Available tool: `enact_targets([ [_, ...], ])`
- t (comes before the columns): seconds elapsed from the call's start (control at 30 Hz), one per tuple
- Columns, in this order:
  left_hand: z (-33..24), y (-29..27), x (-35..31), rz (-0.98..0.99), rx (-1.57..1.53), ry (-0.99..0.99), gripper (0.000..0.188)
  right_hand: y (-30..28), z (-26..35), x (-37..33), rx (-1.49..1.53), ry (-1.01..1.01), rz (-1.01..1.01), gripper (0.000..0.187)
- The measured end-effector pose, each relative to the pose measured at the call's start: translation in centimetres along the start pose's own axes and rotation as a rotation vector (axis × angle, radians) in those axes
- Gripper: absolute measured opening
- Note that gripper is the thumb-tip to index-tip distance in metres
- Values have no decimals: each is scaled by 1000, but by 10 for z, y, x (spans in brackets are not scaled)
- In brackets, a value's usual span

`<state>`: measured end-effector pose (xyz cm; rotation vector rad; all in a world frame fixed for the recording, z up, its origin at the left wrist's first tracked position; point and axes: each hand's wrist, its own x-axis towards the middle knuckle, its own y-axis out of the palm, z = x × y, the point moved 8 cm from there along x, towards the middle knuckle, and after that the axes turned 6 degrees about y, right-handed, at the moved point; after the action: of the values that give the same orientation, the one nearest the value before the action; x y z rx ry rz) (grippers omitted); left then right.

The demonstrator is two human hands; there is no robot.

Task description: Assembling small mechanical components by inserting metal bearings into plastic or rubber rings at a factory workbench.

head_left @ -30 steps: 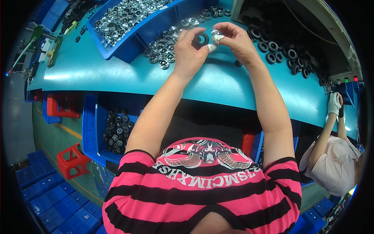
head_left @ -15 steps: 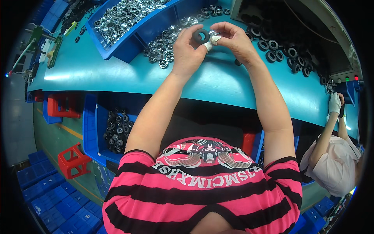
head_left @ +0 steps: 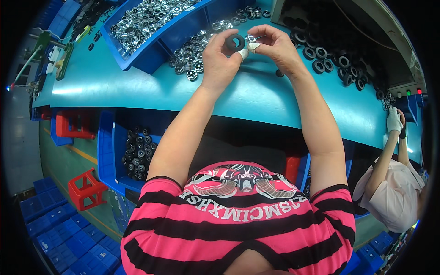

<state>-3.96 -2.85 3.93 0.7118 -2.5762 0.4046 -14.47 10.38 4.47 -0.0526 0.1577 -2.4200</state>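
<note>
Teal worktable [head_left: 137,87] as landmark. On it, a blue bin [head_left: 151,48] of silvery metal rings [head_left: 142,18]; black rings [head_left: 330,57] toward its right end. Below its edge, pink shirt with black stripes [head_left: 238,229]; red stool [head_left: 85,190] lower left.

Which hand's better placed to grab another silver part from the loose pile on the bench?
Probably the right hand: the left hand pinches the black ring, while the right only meets it at the fingertips. The silver parts do lie left, though.

My left hand [head_left: 220,62] covers part of the black ring [head_left: 235,42]; the small shiny piece [head_left: 251,39] under my right hand [head_left: 275,46] is too small to identify.
</note>
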Motion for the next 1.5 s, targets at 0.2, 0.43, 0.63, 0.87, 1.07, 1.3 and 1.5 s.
enact_targets([
  [0.2,3,1,-1,-10,-44,-18,49,-9,-3,1,-28,12,-59,41],
  [0.43,2,0,0,-22,-10,14,47,-3,3,0,20,-42,-18,39],
  [0.63,-11,-4,0,-19,210,134,44,10,6,-3,-90,-121,33,36],
  [0.87,-14,-1,-1,39,147,75,51,12,11,-5,-87,-205,13,28],
  [1.07,-1,5,-2,119,24,-45,56,14,22,-10,-253,-295,-52,27],
  [1.3,-1,8,-2,163,-24,-142,59,14,25,-12,-231,-283,-78,26],
  [1.5,12,12,-1,135,-589,-268,62,16,34,-15,-254,-339,-126,28],
])
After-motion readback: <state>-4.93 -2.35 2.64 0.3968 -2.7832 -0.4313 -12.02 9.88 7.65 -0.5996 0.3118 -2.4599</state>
